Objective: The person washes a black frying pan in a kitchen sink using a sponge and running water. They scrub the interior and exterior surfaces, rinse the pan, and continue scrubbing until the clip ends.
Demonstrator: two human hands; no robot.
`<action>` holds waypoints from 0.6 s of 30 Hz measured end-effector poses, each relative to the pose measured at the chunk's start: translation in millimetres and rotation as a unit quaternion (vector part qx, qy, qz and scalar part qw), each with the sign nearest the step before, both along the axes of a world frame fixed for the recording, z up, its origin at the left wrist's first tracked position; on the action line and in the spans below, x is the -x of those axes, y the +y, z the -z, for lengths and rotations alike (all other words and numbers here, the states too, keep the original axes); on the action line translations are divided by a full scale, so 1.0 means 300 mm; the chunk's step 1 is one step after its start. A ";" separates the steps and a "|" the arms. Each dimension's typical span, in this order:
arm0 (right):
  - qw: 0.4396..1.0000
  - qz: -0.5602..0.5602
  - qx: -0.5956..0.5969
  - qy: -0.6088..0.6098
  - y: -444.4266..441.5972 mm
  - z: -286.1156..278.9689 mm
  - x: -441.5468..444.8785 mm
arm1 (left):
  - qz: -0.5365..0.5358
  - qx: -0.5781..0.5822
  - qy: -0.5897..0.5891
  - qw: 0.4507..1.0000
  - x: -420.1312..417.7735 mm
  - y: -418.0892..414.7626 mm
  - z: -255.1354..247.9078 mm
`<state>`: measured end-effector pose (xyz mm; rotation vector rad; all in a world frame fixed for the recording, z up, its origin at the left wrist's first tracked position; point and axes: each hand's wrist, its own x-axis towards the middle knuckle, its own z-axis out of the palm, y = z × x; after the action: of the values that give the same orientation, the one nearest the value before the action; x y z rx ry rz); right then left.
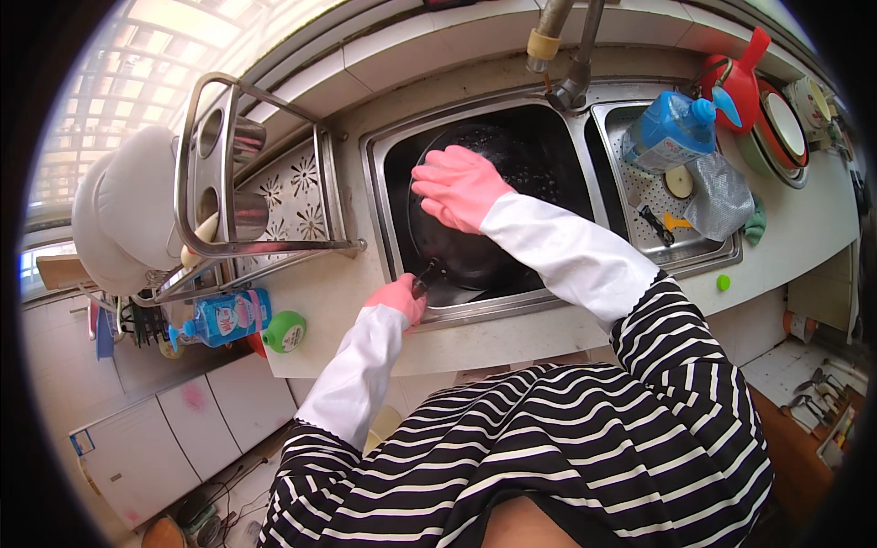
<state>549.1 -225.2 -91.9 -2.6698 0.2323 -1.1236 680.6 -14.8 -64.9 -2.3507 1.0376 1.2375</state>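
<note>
A dark, wet frying pan or wok (473, 257) sits in the left basin of the stainless-steel sink (599, 175), with droplets or bubbles on its surface. At the basin's front edge, my left hand (397, 300), in a pink rubber glove with a white sleeve, grips the pan's black handle (428, 274). My right hand (460, 186), gloved the same way, lies palm down over the left side of the pan, its fingers pointing left. Its palm is hidden, so whether anything is under it cannot be told.
Above the basin stands a metal faucet (572, 85). The right-hand drainer basin holds a blue pump bottle (668, 133), bubble wrap (719, 195) and a black-handled peeler-like tool (656, 226). To the left are a metal rack (274, 246), another blue bottle (236, 316) and a green bottle (284, 332).
</note>
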 end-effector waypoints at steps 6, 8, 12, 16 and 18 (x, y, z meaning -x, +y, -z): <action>0.909 0.070 -0.273 0.306 -0.405 0.090 0.043 | 0.046 0.066 -0.024 0.996 -0.016 0.032 0.082; 0.939 0.076 -0.207 0.265 -0.319 0.085 0.024 | 0.021 0.041 -0.007 0.999 0.002 0.023 0.035; 0.988 -0.048 0.007 0.145 -0.028 -0.007 -0.084 | 0.060 0.076 -0.036 0.995 -0.027 0.063 0.083; 0.986 -0.139 0.013 0.088 0.139 -0.008 -0.073 | 0.092 0.118 -0.062 0.987 -0.023 0.073 0.102; 0.991 -0.125 -0.010 0.051 0.088 -0.008 -0.095 | 0.064 0.115 -0.043 0.990 -0.030 0.081 0.100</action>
<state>577.7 -198.9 -89.5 -2.6509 -0.0721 -0.9051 689.7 9.6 -95.0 -2.4344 1.3423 1.0096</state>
